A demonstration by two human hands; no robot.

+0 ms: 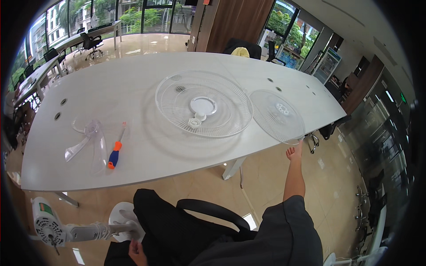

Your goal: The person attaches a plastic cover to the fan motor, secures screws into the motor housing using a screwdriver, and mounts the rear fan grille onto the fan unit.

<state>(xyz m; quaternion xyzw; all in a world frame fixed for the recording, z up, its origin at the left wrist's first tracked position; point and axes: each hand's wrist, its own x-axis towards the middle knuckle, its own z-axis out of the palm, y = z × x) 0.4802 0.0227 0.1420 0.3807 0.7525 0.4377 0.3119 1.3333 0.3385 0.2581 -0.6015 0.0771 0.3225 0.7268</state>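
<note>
At the table's right front edge, my right hand (294, 151) has its fingers closed at the rim of a smaller white wire fan grille (270, 116), which overhangs the edge. A larger round fan grille (230, 116) lies to its left, with small white plastic caps (195, 121) on it. Low in view, my left hand (137, 254) hangs near the white fan stand, fingers loosely bent and apart, apparently holding nothing. The stand's motor head (48, 224) points left, and its round base (123, 213) is beside my leg.
Clear plastic fan blades (91, 137) and an orange-and-blue screwdriver (115, 153) lie on the left of the white table (146, 170). Beyond the far edge stands a black chair (248, 48) with something yellow on it. A table leg (233, 168) is under the front edge.
</note>
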